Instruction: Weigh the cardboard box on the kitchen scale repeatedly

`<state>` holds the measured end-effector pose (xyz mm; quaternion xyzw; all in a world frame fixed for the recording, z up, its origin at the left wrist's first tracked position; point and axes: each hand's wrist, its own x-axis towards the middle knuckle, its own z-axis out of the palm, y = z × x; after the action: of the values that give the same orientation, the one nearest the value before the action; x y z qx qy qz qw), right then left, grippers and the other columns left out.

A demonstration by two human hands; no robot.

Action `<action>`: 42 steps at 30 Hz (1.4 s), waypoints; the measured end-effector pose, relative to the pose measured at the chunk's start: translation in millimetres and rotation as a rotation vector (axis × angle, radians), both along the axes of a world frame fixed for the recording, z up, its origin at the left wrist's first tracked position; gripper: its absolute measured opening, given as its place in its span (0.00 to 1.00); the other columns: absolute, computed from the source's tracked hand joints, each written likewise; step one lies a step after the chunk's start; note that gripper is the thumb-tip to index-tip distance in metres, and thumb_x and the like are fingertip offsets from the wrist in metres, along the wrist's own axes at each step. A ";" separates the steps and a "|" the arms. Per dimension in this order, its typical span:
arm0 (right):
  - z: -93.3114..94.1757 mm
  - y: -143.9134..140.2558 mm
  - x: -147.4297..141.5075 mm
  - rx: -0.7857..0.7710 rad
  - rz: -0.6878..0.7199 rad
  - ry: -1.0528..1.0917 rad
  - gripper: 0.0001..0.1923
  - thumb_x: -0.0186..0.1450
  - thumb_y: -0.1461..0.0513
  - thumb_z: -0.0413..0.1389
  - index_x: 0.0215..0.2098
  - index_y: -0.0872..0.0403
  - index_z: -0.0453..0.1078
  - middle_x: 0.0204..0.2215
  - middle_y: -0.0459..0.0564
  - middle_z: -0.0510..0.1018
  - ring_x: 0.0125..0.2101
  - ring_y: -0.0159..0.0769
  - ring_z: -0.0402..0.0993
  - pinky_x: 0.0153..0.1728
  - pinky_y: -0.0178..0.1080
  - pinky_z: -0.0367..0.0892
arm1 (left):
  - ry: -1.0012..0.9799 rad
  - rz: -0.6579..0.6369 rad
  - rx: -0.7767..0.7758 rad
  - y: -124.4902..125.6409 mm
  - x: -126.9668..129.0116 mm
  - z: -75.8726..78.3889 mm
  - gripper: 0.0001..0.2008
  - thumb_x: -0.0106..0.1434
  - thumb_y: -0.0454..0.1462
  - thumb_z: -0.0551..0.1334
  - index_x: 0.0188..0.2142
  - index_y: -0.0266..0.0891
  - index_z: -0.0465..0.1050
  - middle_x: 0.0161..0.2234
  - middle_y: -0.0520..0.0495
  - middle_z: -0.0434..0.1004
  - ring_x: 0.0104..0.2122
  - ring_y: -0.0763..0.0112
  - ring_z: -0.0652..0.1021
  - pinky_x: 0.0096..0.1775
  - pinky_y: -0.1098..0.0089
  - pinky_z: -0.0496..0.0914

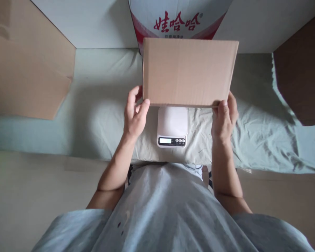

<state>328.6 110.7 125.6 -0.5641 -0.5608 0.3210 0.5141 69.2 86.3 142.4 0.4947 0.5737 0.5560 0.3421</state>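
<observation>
A brown cardboard box (189, 71) is held between my two hands, above and beyond a white digital scale (172, 122). My left hand (135, 113) grips the box's near left corner, with the thumb on its front edge. At the near right corner my right hand (224, 117) has its thumb on the face and fingers round the side. The scale lies on the cloth, its lit display and several buttons toward me. Part of its far end may be hidden by the box.
Behind the box stands a white and red carton (177, 21) with red Chinese lettering. Large cardboard pieces stand at the left (31, 63) and right (304, 70). A wrinkled pale green cloth (102, 115) covers the surface, whose front edge runs just before my body.
</observation>
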 end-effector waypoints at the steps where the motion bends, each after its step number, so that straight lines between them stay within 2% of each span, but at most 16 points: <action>1: -3.1 8.3 -2.7 0.025 -0.008 -0.002 0.26 0.67 0.44 0.43 0.57 0.45 0.62 0.41 0.50 0.74 0.47 0.44 0.74 0.50 0.52 0.70 | -0.013 0.006 -0.003 10.3 -0.6 -3.6 0.26 0.61 0.55 0.60 0.54 0.50 0.66 0.55 0.46 0.72 0.60 0.54 0.70 0.58 0.52 0.68; 6: -20.3 36.8 -12.0 0.035 0.010 -0.011 0.25 0.67 0.44 0.43 0.56 0.46 0.65 0.41 0.49 0.76 0.46 0.42 0.74 0.53 0.52 0.69 | -0.077 0.024 -0.053 51.2 -4.1 -35.6 0.26 0.60 0.56 0.60 0.54 0.49 0.66 0.54 0.47 0.72 0.59 0.55 0.71 0.60 0.53 0.66; 10: -33.7 47.9 -9.9 0.019 0.034 -0.022 0.25 0.67 0.45 0.45 0.54 0.47 0.68 0.45 0.50 0.77 0.48 0.42 0.74 0.54 0.52 0.67 | -0.118 0.038 -0.092 61.7 -4.8 -58.9 0.26 0.59 0.55 0.62 0.51 0.45 0.68 0.52 0.45 0.75 0.55 0.57 0.74 0.59 0.55 0.67; 13: -41.8 50.2 -7.5 -0.004 0.039 -0.046 0.27 0.66 0.44 0.45 0.55 0.49 0.68 0.46 0.51 0.78 0.48 0.42 0.74 0.53 0.52 0.67 | -0.132 0.040 -0.117 61.5 -4.4 -70.4 0.26 0.58 0.56 0.62 0.50 0.46 0.68 0.52 0.44 0.76 0.53 0.59 0.75 0.58 0.56 0.68; 17: -51.2 49.9 -6.1 -0.036 0.068 -0.041 0.29 0.66 0.43 0.45 0.55 0.50 0.67 0.47 0.54 0.79 0.49 0.43 0.74 0.52 0.52 0.68 | -0.113 0.001 -0.152 61.8 -6.4 -78.8 0.28 0.58 0.57 0.61 0.52 0.46 0.68 0.55 0.43 0.75 0.56 0.58 0.74 0.59 0.56 0.66; 20: -59.0 48.6 -3.3 -0.086 0.056 -0.014 0.29 0.66 0.42 0.43 0.57 0.48 0.66 0.52 0.54 0.77 0.53 0.43 0.73 0.54 0.53 0.68 | -0.089 -0.019 -0.171 61.6 -11.1 -83.4 0.32 0.59 0.60 0.56 0.55 0.45 0.67 0.61 0.42 0.68 0.62 0.57 0.68 0.63 0.54 0.62; 23: -67.7 43.9 2.3 -0.149 -0.028 0.013 0.31 0.65 0.41 0.43 0.58 0.47 0.64 0.54 0.54 0.75 0.52 0.43 0.73 0.52 0.54 0.70 | -0.074 0.001 -0.180 56.2 -18.7 -92.0 0.34 0.60 0.62 0.53 0.57 0.46 0.66 0.65 0.44 0.63 0.66 0.58 0.63 0.65 0.55 0.57; 28: -84.0 31.0 11.6 -0.248 -0.073 0.054 0.32 0.63 0.39 0.45 0.55 0.48 0.67 0.48 0.54 0.78 0.47 0.41 0.77 0.48 0.50 0.72 | -0.062 0.082 -0.243 37.3 -32.4 -114.8 0.31 0.60 0.59 0.56 0.54 0.43 0.69 0.59 0.42 0.70 0.62 0.58 0.68 0.64 0.57 0.60; 31: -94.1 26.9 14.2 -0.283 -0.095 0.078 0.34 0.61 0.38 0.47 0.54 0.50 0.67 0.48 0.54 0.78 0.45 0.40 0.77 0.49 0.51 0.71 | -0.063 0.132 -0.292 29.1 -36.5 -125.9 0.28 0.60 0.57 0.57 0.52 0.43 0.70 0.58 0.41 0.72 0.60 0.58 0.71 0.63 0.56 0.62; 34: -99.4 27.1 15.0 -0.276 -0.113 0.082 0.34 0.60 0.38 0.48 0.53 0.50 0.68 0.47 0.54 0.78 0.45 0.39 0.77 0.50 0.51 0.70 | -0.065 0.123 -0.288 26.4 -36.5 -131.4 0.30 0.59 0.57 0.58 0.52 0.40 0.69 0.58 0.37 0.72 0.59 0.57 0.72 0.62 0.55 0.64; 37: -95.4 28.8 14.3 -0.285 -0.109 0.084 0.34 0.60 0.37 0.48 0.52 0.51 0.69 0.46 0.54 0.79 0.44 0.39 0.77 0.48 0.49 0.71 | -0.053 0.125 -0.283 26.3 -35.2 -131.5 0.31 0.58 0.58 0.59 0.50 0.39 0.71 0.57 0.35 0.72 0.59 0.56 0.72 0.62 0.56 0.64; 42: -76.4 33.5 10.6 -0.249 -0.060 0.114 0.33 0.62 0.39 0.47 0.55 0.50 0.67 0.51 0.55 0.77 0.48 0.42 0.77 0.49 0.49 0.71 | -0.058 0.081 -0.244 30.7 -31.7 -118.1 0.32 0.58 0.60 0.57 0.51 0.41 0.71 0.58 0.39 0.72 0.61 0.56 0.70 0.63 0.54 0.62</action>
<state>339.3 144.2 49.2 -0.6208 -0.4694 0.4041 0.4805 37.5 117.0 24.2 0.4097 0.6462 0.5096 0.3936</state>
